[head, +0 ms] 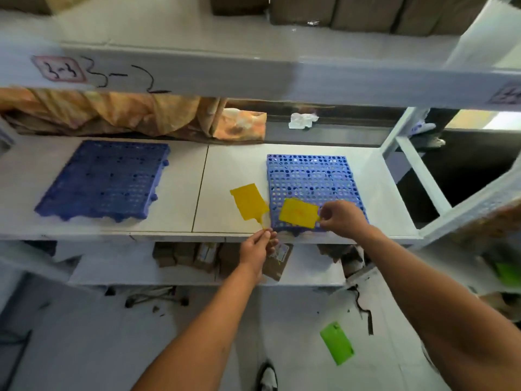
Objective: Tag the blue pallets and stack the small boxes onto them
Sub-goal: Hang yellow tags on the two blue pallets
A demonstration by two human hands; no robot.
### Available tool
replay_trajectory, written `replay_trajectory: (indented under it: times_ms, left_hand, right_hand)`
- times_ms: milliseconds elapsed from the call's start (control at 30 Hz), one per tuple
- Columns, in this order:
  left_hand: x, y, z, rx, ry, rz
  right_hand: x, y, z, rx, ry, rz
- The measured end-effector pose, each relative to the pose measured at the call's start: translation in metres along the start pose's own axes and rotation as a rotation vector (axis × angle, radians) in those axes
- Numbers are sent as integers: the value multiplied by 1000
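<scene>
White shelves (174, 193) fill the view, and two blue pallets are laid flat on the middle shelf, well apart. One blue pallet (104, 179) is on the left with nothing on it. The other blue pallet (310, 179) is on the right, close to the near edge. A yellow tag (298, 213) is laid on the near corner of the right pallet, and its right edge is pinched by the right hand (342, 217), whose grip is closed on it. A second yellow tag (249, 202) is seen just left of that pallet, and its thin tail is pinched in the closed grip of the left hand (258, 245) at the shelf's near edge. Brown small boxes (197, 255) are kept on the shelf below, partly hidden. An orange cloth (127, 111) is bunched up at the far side of the middle shelf. A green tag (337, 342) is lying on the floor (84, 334) on the right. "3-3" is written on the top shelf's edge.
</scene>
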State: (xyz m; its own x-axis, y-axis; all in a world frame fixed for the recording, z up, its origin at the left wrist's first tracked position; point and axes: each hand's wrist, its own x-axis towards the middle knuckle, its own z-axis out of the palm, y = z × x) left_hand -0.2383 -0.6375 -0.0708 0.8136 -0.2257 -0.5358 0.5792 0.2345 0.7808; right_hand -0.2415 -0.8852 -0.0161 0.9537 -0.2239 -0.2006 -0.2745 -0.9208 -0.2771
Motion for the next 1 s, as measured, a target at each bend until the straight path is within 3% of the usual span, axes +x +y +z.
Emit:
replay_trajectory:
  times_ms: [367,567,633,733,800,900,1000]
  left_hand:
    - [7,7,-22,22,119,48]
    - [7,27,-24,30,86,81]
    - [7,33,-27,33,88,95]
    - [7,45,-36,9,98,112]
    - [7,54,-45,-5,121,112]
    - [7,77,-73,-30,170,149]
    - [7,107,-115,-55,236,192]
  right_hand:
    - [38,-7,7,-112,-148,-150]
    - [41,-7,4,-141,-149,-141]
    - [41,-19,-2,-180,-45,-156]
    - [46,-73,-9,-12,124,-215]
    - [47,-131,-9,155,31,-280]
    - [50,-227,6,219,-133,-360]
    - [59,-308,23,213,-132,-381]
